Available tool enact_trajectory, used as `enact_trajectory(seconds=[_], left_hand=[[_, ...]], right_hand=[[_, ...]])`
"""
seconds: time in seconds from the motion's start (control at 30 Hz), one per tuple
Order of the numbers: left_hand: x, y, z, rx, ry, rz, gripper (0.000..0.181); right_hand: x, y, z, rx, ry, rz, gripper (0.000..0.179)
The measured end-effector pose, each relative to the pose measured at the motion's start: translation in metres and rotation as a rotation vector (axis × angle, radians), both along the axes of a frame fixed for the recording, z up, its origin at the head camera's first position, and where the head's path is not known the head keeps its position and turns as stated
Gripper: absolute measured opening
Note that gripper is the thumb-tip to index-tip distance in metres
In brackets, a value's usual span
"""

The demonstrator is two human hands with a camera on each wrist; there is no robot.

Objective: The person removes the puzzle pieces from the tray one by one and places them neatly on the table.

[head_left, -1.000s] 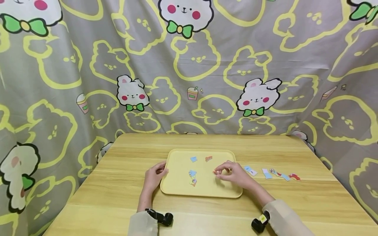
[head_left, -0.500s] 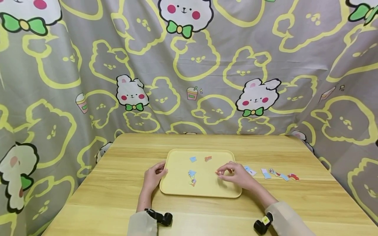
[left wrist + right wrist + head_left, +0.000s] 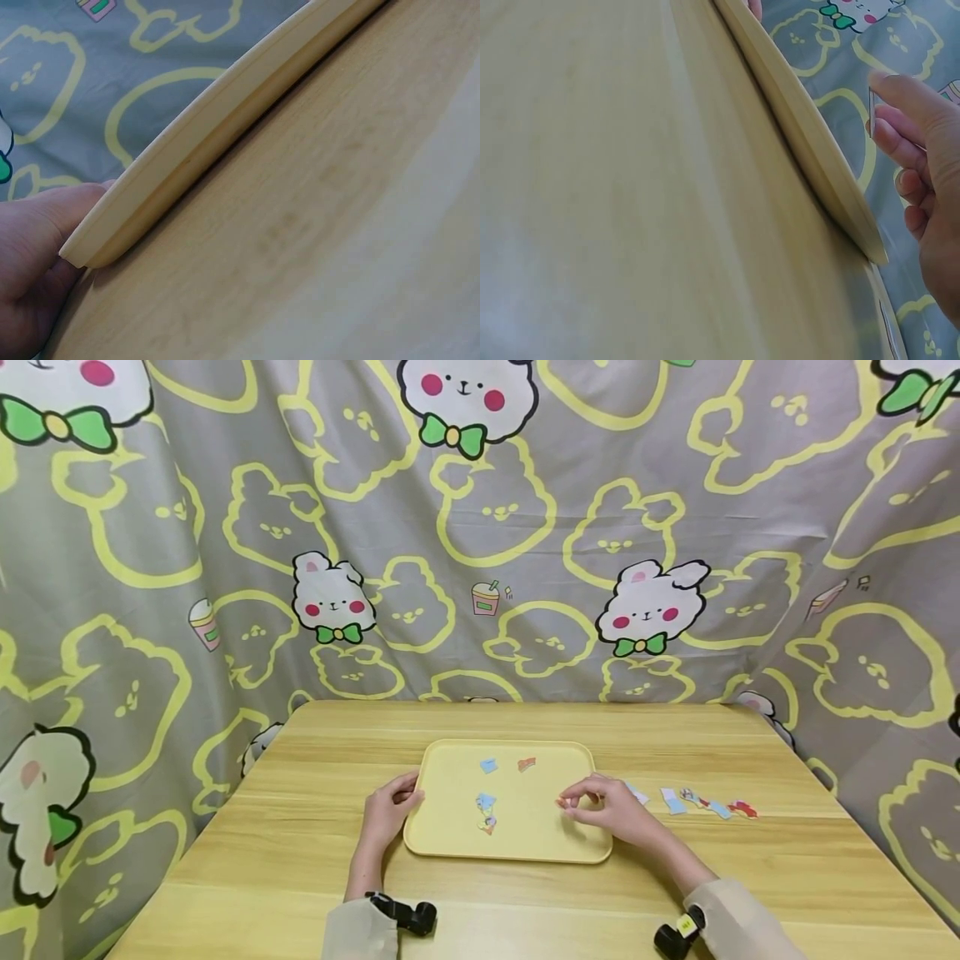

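Note:
My left hand (image 3: 388, 810) grips the left rim of a yellow tray (image 3: 525, 845), also seen in the left wrist view, where the hand (image 3: 37, 255) is at the tray's edge and its fingers are partly hidden. Over the tray's right side, my right hand (image 3: 611, 808) pinches a small orange puzzle piece (image 3: 562, 803) between thumb and fingertips. The right wrist view shows that puzzle piece (image 3: 871, 112) edge-on and thin, held above the tray. On the tray lie a blue puzzle piece (image 3: 489, 766), an orange puzzle piece (image 3: 527, 764) and a small joined cluster of puzzle pieces (image 3: 486, 814).
Several more puzzle pieces (image 3: 712, 803) lie in a row on the wooden table (image 3: 247, 860), right of the tray; my right hand partly covers the nearest. A patterned curtain (image 3: 465, 527) surrounds the table's back and sides.
My right hand has drifted slightly right with the pinched puzzle piece, covering more of the nearest piece on the table. My left hand stays on the tray's rim.

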State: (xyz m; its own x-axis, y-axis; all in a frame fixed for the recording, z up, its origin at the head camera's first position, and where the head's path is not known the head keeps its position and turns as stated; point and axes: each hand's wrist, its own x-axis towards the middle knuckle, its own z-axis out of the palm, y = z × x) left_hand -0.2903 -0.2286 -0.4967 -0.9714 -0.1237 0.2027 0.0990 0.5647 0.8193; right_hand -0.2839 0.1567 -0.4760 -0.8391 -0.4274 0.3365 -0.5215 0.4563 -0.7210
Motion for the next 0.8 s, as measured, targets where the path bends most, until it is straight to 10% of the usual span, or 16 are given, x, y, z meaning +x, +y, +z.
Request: enact_trajectory(seconds=[0.8], left_hand=[[0.000, 0.000, 0.000, -0.007, 0.003, -0.001, 0.039]], right_hand=[[0.008, 0.033, -0.005, 0.010, -0.015, -0.074, 0.017]])
